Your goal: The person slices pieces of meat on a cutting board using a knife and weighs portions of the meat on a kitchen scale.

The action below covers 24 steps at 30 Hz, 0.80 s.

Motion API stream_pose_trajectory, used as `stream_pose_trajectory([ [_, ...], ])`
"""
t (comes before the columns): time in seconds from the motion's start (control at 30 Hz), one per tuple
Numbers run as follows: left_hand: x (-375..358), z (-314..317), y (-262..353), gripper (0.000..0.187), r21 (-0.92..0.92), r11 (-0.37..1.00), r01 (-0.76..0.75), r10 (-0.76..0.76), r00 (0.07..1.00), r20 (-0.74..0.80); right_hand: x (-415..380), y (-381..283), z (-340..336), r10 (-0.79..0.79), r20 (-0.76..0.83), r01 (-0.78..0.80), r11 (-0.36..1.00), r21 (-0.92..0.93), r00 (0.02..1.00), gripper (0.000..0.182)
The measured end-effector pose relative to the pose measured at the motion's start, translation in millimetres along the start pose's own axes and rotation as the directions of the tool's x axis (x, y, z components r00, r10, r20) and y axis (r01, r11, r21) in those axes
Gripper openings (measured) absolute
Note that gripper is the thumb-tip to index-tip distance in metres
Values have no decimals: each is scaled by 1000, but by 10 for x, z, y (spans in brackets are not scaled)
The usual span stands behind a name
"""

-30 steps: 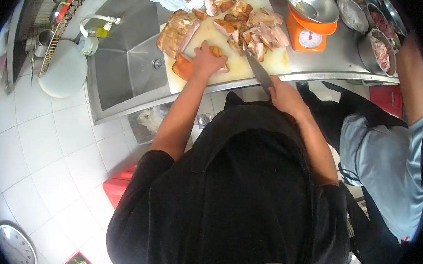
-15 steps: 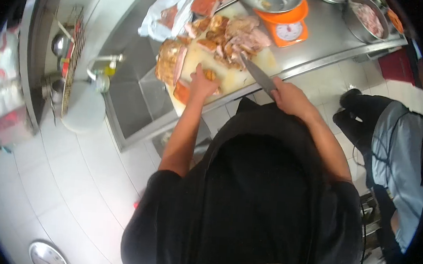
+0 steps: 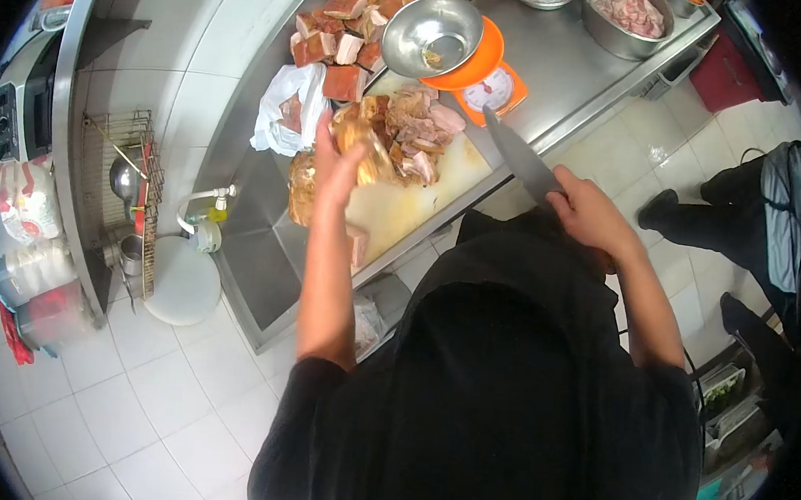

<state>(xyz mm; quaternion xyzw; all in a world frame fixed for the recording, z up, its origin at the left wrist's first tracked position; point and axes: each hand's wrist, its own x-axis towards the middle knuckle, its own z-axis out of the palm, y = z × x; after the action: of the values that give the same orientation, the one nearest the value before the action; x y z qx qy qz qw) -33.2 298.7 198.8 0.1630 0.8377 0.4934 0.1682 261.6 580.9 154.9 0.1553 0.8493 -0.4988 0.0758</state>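
Note:
My right hand (image 3: pixel 591 209) grips the handle of a broad kitchen knife (image 3: pixel 520 156), its blade pointing up and left over the near edge of the counter. Over the cutting board (image 3: pixel 398 217), my left hand (image 3: pixel 339 167) is closed on a glossy brown piece of roast meat (image 3: pixel 376 163), smeared by motion. Chopped meat (image 3: pixel 423 126) is heaped at the far side of the board. Left of my left hand sits a larger roast chunk (image 3: pixel 300 192), partly hidden by my wrist. Another meat piece (image 3: pixel 356 245) lies at the board's near left corner.
An orange kitchen scale (image 3: pixel 489 91) carries a steel bowl (image 3: pixel 432 37). Roast pork blocks (image 3: pixel 346 28) and a white plastic bag (image 3: pixel 289 112) lie behind the board. The sink (image 3: pixel 262 240) is at left, a pot of raw meat (image 3: pixel 620 38) far right. Another person's legs (image 3: pixel 715 198) stand at right.
My left hand has lifted from the board's near side and moved up and left with the meat piece. The knife has moved away from the chopped meat to the right. The view has shifted.

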Motion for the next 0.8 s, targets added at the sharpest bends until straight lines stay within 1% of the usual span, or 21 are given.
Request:
stream_pose_trajectory([
  [0.03, 124, 61, 300, 95, -18, 996, -91, 92, 996, 15, -27, 45, -27, 5, -19, -5, 1000, 12, 1000, 20],
  [0.07, 303, 99, 519, 96, 110, 972, -210, 209, 978, 15, -56, 92, -53, 10, -39, -9, 1000, 24, 999, 20],
  [0.1, 506, 158, 695, 96, 235, 917, -322, 325, 945, 30, -79, 129, -76, 15, -60, -13, 999, 37, 998, 20],
  [0.17, 894, 352, 939, 98, 422, 808, -412, 447, 895, 19, -128, 174, -109, 20, -82, -16, 999, 49, 996, 20],
  [0.27, 1106, 777, 1373, 99, 609, 671, -422, 423, 893, 154, -231, 216, -112, 44, -113, -36, 997, 69, 993, 21],
  [0.37, 1390, 1148, 1306, 106, 698, 557, -450, 415, 879, 235, -388, 256, -104, 68, -147, -53, 994, 99, 987, 21],
  [0.4, 1444, 1252, 1268, 110, 736, 532, -419, 363, 898, 249, -429, 274, -105, 74, -159, -56, 992, 110, 985, 21],
  [0.5, 1603, 1445, 1107, 107, 791, 458, -404, 263, 912, 314, -531, 440, -48, 103, -210, -76, 988, 133, 972, 21],
  [0.53, 1636, 1482, 1011, 106, 770, 495, -403, 274, 913, 303, -566, 463, -60, 129, -212, -102, 985, 136, 969, 21],
  [0.63, 1756, 1525, 813, 105, 775, 453, -441, 273, 896, 351, -633, 495, -98, 196, -208, -169, 976, 137, 958, 21],
  [0.7, 1807, 1506, 725, 105, 758, 455, -467, 298, 882, 364, -644, 513, -118, 226, -208, -204, 971, 125, 952, 21],
  [0.73, 1819, 1500, 690, 106, 750, 457, -478, 312, 876, 368, -645, 510, -126, 221, -207, -197, 972, 131, 953, 21],
  [0.8, 1792, 1495, 665, 103, 732, 506, -457, 307, 888, 343, -636, 495, -142, 209, -205, -182, 973, 142, 956, 22],
])
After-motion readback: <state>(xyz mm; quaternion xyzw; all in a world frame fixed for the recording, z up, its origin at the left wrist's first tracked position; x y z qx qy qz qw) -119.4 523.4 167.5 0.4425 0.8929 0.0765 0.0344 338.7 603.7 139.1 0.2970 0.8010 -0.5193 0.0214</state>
